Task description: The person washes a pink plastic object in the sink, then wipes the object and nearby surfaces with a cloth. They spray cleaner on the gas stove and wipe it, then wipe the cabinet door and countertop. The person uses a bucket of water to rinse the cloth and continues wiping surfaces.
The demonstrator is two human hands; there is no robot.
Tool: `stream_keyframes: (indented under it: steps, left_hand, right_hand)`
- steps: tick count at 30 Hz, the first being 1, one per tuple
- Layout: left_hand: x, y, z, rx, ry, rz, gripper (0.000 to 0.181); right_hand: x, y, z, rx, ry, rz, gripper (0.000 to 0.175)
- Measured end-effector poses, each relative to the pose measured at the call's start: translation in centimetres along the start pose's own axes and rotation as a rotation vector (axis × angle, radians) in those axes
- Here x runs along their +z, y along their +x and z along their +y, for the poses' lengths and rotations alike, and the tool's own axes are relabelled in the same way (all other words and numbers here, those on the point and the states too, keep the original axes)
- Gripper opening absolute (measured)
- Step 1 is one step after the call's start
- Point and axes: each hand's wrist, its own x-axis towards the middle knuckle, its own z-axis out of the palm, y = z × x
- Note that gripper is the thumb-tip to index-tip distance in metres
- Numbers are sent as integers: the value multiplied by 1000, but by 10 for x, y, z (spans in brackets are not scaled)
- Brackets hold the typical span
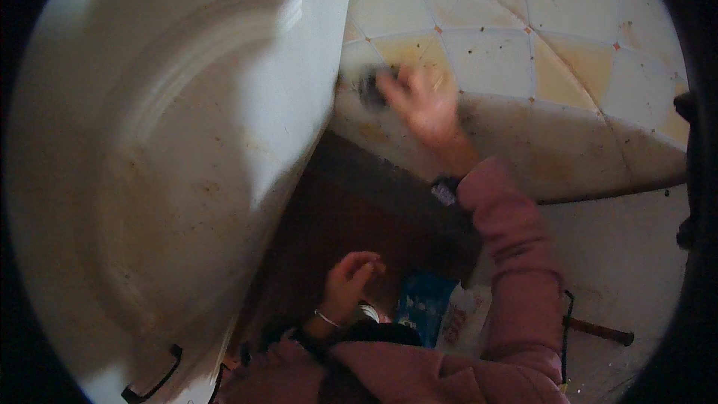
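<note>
My right hand (pixel 423 98), blurred, reaches up to the wall in front of me. Its fingers are around a dark, round object (pixel 373 88), too blurred to name, which is pressed against or held close to the stained wall just below the patterned tiles (pixel 493 62). A dark band with a pale piece circles that wrist. Low in the middle, my left hand (pixel 350 286) hangs near my body with its fingers curled and a thin light bracelet at the wrist; nothing shows clearly between its fingers.
A large white molded panel (pixel 185 168) with brown stains fills the left side, with a black handle (pixel 160 379) at its lower end. Near my body lie a blue packet (pixel 427 303) and a white printed bag (pixel 463 317). A brown-handled tool (pixel 600 330) is at lower right.
</note>
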Motion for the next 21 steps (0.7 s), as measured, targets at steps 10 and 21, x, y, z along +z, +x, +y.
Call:
stream_keyframes:
  steps: [10, 21]
  left_hand:
    - [-12, 24, -19, 104, 180, 21, 22]
    - [-3, 41, -29, 48, 125, -19, 20]
  right_hand:
    - [94, -86, -44, -61, -45, -190, 31]
    - [59, -39, 27, 53, -75, 137, 30]
